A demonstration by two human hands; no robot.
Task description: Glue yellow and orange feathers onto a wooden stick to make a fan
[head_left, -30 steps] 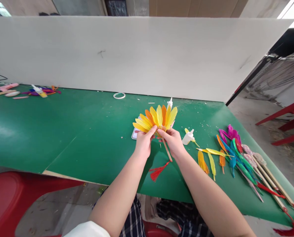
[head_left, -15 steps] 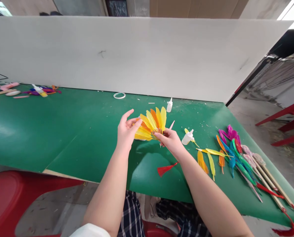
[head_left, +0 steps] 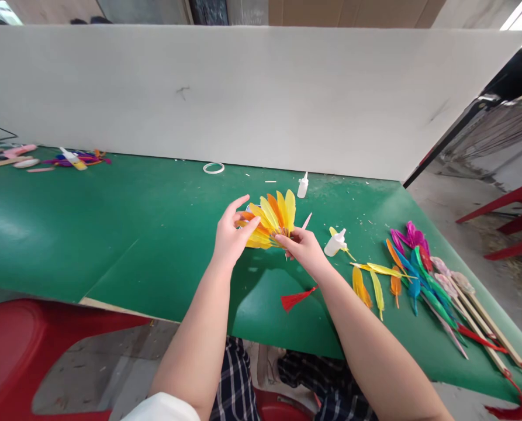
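Note:
A feather fan (head_left: 272, 219) of yellow and orange feathers is spread out above the green table. My right hand (head_left: 302, 245) grips it at the base, thumb on the near side. At the fan's left edge, my left hand (head_left: 237, 231) has its thumb and fingers around an orange feather, with the index finger stretched out. A red tassel (head_left: 298, 299) hangs or lies below my right hand. Right of that hand, a white squeeze bottle (head_left: 335, 243) leans over a yellow feather. Loose yellow and orange feathers (head_left: 377, 292) lie farther right.
Another small white bottle (head_left: 303, 186) and a white ring (head_left: 214, 168) sit near the white partition (head_left: 243, 99). Coloured feathers (head_left: 418, 280) and wooden sticks with tassels (head_left: 484, 327) lie at the right edge. A yellow-and-white bottle (head_left: 73, 159) lies far left. A red chair (head_left: 15, 351) stands lower left.
My left hand has moved slightly right, closer over the fan's left feathers. The right hand keeps its hold on the base. The whole view has shifted a little.

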